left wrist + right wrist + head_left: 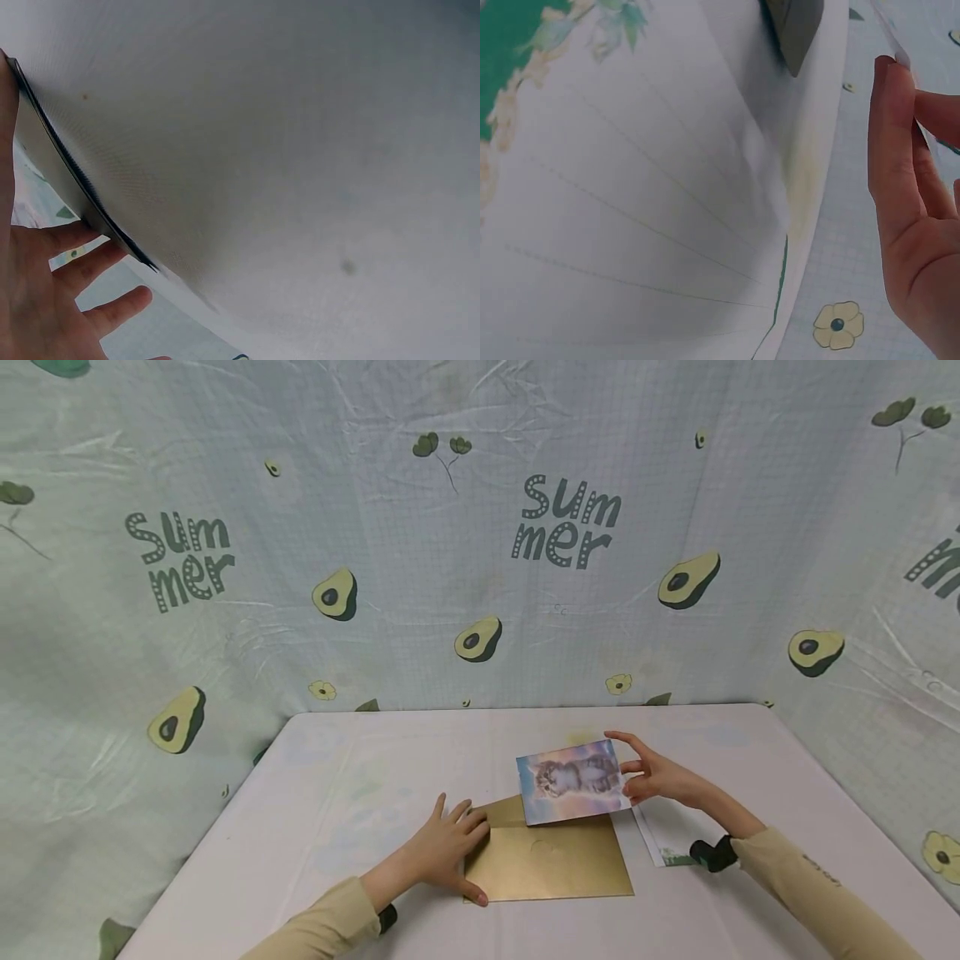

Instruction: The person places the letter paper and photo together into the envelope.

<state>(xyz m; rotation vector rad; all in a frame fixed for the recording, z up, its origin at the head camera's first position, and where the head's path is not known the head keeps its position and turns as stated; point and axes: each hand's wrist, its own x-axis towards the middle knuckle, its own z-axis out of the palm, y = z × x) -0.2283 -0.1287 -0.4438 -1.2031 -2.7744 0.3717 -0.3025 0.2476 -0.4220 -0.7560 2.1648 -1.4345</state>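
Note:
A gold envelope point(555, 864) lies on the table with its flap side up. Fingers spread, my left hand point(448, 847) rests along the envelope's left edge, the thumb at the near corner. In the left wrist view, fingertips point(112, 247) touch that edge. Between thumb and fingers, my right hand point(651, 777) pinches the right edge of a card with a kitten picture point(573, 781). The card is tilted above the far part of the envelope and hides some of its flap.
Under the right forearm lies a white lined sheet point(663, 831) with a green floral border, just right of the envelope. The table point(300, 827) has a pale cover. Behind it hangs a sheet point(405, 568) printed with avocados.

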